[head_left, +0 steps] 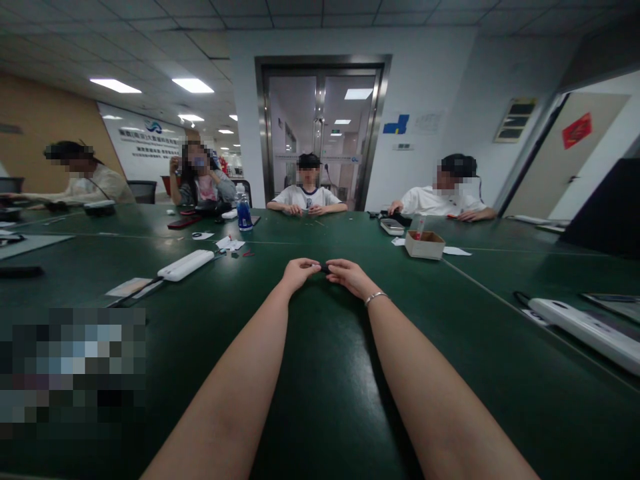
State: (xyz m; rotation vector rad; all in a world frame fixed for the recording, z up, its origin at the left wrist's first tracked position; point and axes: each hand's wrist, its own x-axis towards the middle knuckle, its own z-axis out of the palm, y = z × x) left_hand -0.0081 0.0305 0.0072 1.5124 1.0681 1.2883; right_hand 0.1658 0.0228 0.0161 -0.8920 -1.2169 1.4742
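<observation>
Both of my arms stretch out over the green table [320, 373]. Between my fingertips is a small dark object [325, 269], too small and too covered by fingers to name. My left hand [300, 272] pinches its left end with thumb and fingers closed. From the other side, my right hand [349, 275] grips it in the same way, fingers bent around it. A silver bracelet [375, 298] circles my right wrist. The two hands are close together, just above or resting on the tabletop; which one I cannot tell.
A white power strip [186, 265] lies to the left, another power strip [585, 327] to the right. Farther back are paper scraps [231, 244], a blue bottle [244, 210] and a small cardboard box [425, 245]. Several people sit across the table. The lower left is pixelated.
</observation>
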